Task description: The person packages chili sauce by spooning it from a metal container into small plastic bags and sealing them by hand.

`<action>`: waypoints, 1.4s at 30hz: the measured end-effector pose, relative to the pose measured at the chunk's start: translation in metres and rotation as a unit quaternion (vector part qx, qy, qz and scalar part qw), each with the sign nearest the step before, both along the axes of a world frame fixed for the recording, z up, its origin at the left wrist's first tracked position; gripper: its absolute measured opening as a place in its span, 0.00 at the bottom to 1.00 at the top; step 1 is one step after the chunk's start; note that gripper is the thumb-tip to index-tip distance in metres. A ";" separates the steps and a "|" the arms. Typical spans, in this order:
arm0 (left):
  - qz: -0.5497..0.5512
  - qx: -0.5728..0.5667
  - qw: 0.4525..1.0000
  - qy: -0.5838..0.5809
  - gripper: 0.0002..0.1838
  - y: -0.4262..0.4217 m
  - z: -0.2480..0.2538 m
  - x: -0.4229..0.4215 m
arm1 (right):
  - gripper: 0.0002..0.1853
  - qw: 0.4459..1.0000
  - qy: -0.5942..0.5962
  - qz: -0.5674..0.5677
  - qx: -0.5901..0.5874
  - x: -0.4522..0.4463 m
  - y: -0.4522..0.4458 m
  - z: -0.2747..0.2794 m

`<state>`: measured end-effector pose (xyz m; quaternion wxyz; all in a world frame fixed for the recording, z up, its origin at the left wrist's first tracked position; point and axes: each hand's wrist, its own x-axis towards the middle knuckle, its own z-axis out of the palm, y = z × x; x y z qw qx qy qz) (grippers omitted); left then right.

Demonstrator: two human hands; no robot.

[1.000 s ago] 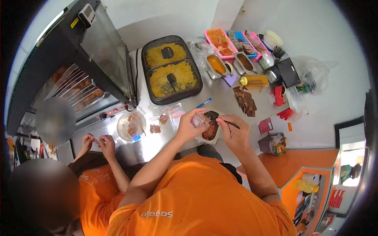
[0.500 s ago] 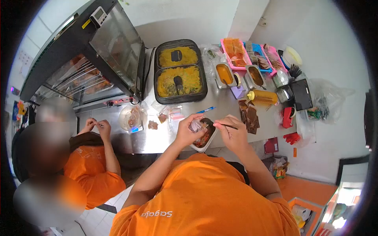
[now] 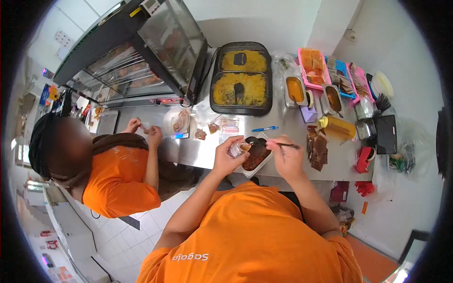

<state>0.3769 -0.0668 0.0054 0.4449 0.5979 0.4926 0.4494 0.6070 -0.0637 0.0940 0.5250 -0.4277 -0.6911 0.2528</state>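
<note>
Clear plastic cups (image 3: 236, 150), held tilted, are wrapped by the fingers of my left hand (image 3: 227, 158). Some reddish filling shows at the cup mouth. My right hand (image 3: 287, 159) pinches the handle of a dark spoon (image 3: 283, 144), whose bowl end is near the cup mouth. Just below the spoon, between my hands, a white-rimmed metal container (image 3: 249, 173) holds dark red sauce (image 3: 257, 155). A blue pen (image 3: 265, 128) lies on the metal table beyond the container.
A co-worker in orange (image 3: 120, 177) stands at the left, beside a scale with a bag (image 3: 178, 121). A glass warmer (image 3: 141, 61) and black double pan (image 3: 240, 108) stand behind. Sauce trays (image 3: 296, 92), a yellow bottle (image 3: 339, 128) and red tape dispenser (image 3: 364, 160) are at the right.
The view has swung left, so the table items appear farther right and more of the co-worker shows. My left hand still holds the cups and my right hand the spoon.
</note>
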 end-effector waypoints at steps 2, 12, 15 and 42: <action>0.035 0.017 0.999 -0.014 0.32 -0.003 -0.010 -0.013 | 0.06 0.991 0.053 -0.056 -0.108 0.002 -0.003 -0.007; 0.238 0.029 0.946 0.219 0.29 0.027 -0.091 -0.083 | 0.17 0.948 -0.113 0.046 -0.294 0.026 0.022 -0.122; 0.308 0.088 0.909 0.267 0.29 0.059 -0.088 -0.075 | 0.19 0.936 -0.103 0.045 -0.334 0.024 0.024 -0.137; 0.008 -0.248 0.923 0.295 0.13 -0.060 -0.064 -0.045 | 0.06 0.957 -0.048 -0.101 -0.269 0.036 -0.031 -0.076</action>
